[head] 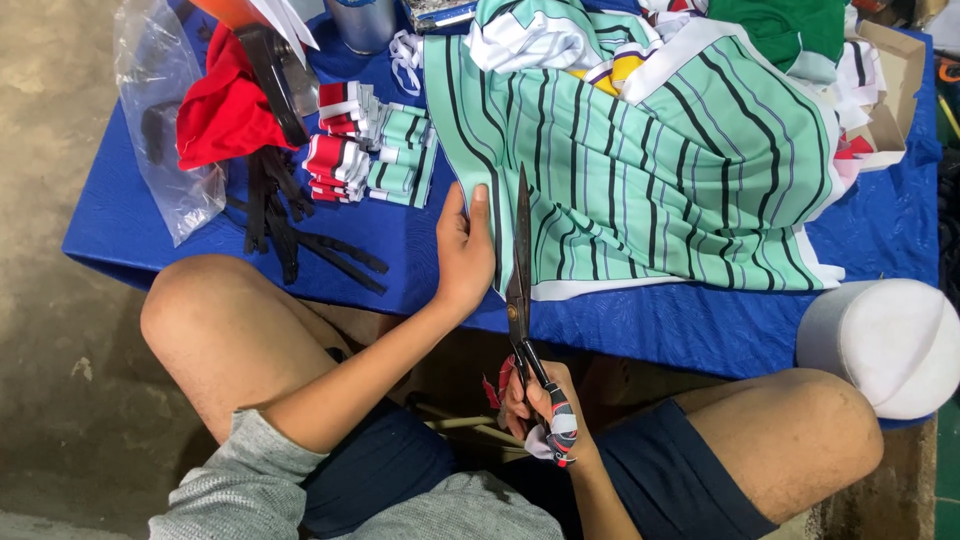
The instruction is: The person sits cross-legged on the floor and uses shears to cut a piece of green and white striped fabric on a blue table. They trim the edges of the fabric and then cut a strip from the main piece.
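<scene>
A mint-green cloth with black stripes and white trim (660, 160) lies spread on a low blue table (400, 250). My left hand (462, 250) rests flat on the cloth's left edge, fingers together. My right hand (545, 410) grips the cloth-wrapped handles of long dark scissors (520, 270). The blades point away from me, lie along the cloth's left edge just right of my left hand, and look nearly closed.
Folded red and green striped bands (365, 145) are stacked at the left, with black strips (290, 225), red cloth (220, 105) and a clear plastic bag (160, 120). A white round stool (885, 340) stands at the right. My bare knees flank the table's near edge.
</scene>
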